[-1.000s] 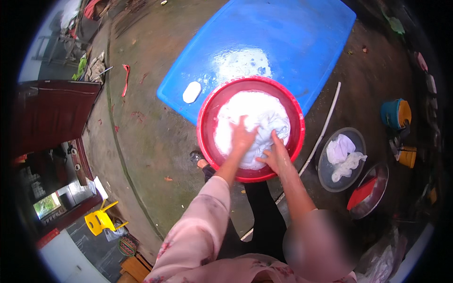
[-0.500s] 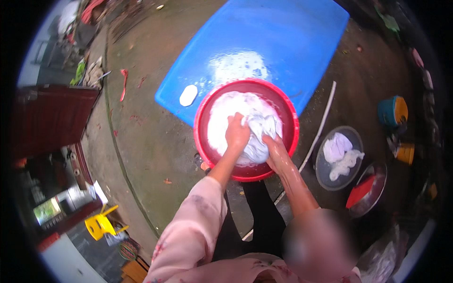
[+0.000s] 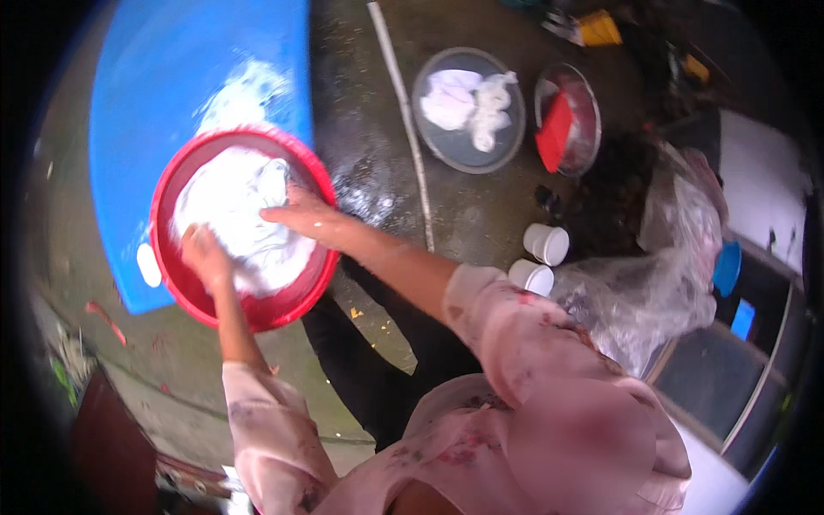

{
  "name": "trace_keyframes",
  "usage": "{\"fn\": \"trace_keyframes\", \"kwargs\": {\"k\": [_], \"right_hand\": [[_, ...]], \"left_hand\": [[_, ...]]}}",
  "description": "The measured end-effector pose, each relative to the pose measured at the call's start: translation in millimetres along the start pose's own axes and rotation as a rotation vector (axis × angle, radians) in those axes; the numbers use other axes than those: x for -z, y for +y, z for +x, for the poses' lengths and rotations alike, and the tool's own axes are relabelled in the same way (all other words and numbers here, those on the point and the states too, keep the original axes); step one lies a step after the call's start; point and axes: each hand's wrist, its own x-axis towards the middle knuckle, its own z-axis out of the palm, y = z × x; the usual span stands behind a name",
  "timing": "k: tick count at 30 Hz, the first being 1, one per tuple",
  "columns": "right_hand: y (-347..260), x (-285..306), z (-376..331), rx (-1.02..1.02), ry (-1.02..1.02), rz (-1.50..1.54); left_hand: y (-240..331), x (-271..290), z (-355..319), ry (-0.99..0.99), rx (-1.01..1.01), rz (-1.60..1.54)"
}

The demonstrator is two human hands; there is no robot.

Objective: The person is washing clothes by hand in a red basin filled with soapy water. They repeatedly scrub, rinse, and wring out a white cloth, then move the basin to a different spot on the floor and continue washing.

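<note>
A red basin (image 3: 266,311) holds white suds and a wet white cloth (image 3: 273,182). My right hand (image 3: 302,211) reaches in from the right and grips the cloth, its thumb lying across the folds. On the near left side of the basin, my left hand (image 3: 206,256) is closed in a fist against the edge of the white mass. What its fingers hold is hidden by blur and foam. Suds and cloth blend together, so the cloth's outline is hard to make out.
The basin overlaps a wet blue tabletop (image 3: 154,94) with a white oval piece (image 3: 149,265) on it. Right lie a pale pipe (image 3: 402,99), a grey basin (image 3: 433,146) of white cloths, a metal basin (image 3: 592,142) with a red object, white tubs (image 3: 547,244) and clear plastic sheeting (image 3: 635,292).
My view has swung to the right, so the basin now sits farther left in the picture. My hands have moved apart; the left one has left the bunched cloth for the basin's near left side.
</note>
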Motion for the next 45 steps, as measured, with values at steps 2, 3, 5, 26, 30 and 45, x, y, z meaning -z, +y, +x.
{"fn": "trace_keyframes", "kwargs": {"k": [2, 3, 5, 26, 30, 45], "right_hand": [[2, -2, 8, -0.157, 0.256, -0.106], [-2, -18, 9, -0.237, 0.279, -0.128], [-4, -27, 9, -0.296, 0.209, 0.165], [7, -10, 14, -0.212, 0.123, 0.199], [48, 22, 48, -0.319, -0.095, 0.681], [-24, -6, -16, -0.579, 0.084, 0.239]], "left_hand": [[18, -3, -15, 0.094, 0.196, 0.127], [13, -10, -18, 0.095, 0.223, 0.377], [56, -29, -44, -0.048, 0.334, -0.455], [38, -30, -8, -0.087, 0.363, -0.044], [125, -38, -71, -0.264, -0.006, -0.146], [1, -12, 30, -0.046, 0.248, -0.455]]}}
